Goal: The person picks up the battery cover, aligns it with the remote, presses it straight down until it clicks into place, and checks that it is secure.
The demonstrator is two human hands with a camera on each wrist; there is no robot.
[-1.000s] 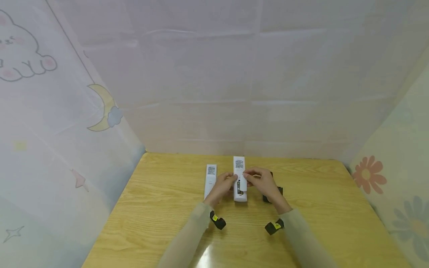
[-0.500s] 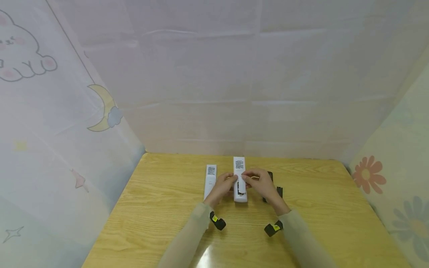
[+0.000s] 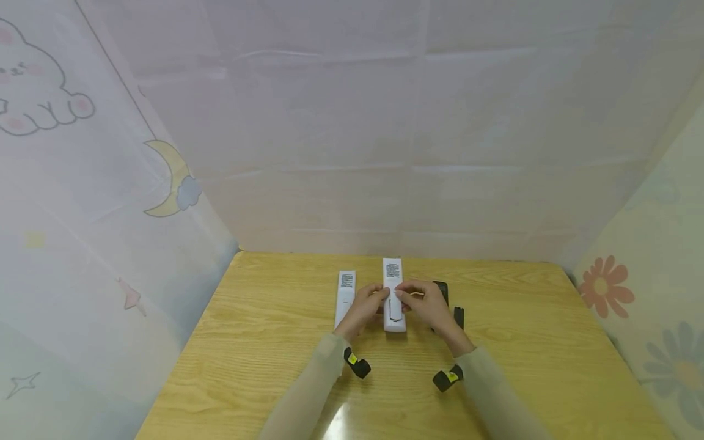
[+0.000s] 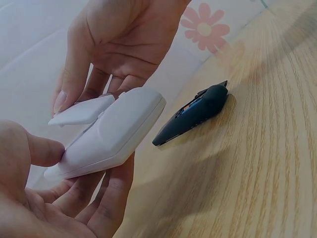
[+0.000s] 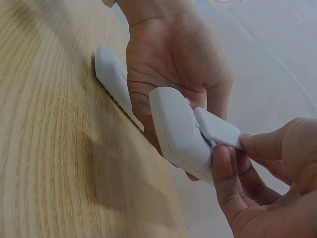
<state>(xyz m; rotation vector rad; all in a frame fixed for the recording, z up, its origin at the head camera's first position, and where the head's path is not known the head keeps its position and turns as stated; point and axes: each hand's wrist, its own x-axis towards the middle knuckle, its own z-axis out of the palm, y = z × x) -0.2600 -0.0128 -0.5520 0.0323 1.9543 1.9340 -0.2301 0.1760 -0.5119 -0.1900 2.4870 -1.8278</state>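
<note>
A white remote control (image 3: 393, 270) is held back side up over the table, its printed label at the far end. My left hand (image 3: 363, 307) grips it from the left, thumb on its edge and fingers underneath in the left wrist view. Between thumb and fingers, my right hand (image 3: 431, 307) pinches the white battery cover (image 5: 221, 130). This cover lies over the battery compartment, tilted, with one end against the remote and the pinched end raised. Through the gap, a bit of the compartment shows in the right wrist view; the rest is hidden.
On the wooden table (image 3: 264, 330), a second white remote (image 3: 344, 297) lies left of the left hand. A black remote (image 4: 195, 113) with its compartment uncovered rests to the right, partly behind the right hand. Beside it is a small black strip-shaped piece (image 3: 459, 315).
The right hand has shifted slightly left, bringing the cover over the compartment. The dark compartment, visible one second ago, is now mostly covered. The left hand and remote stay nearly still.
</note>
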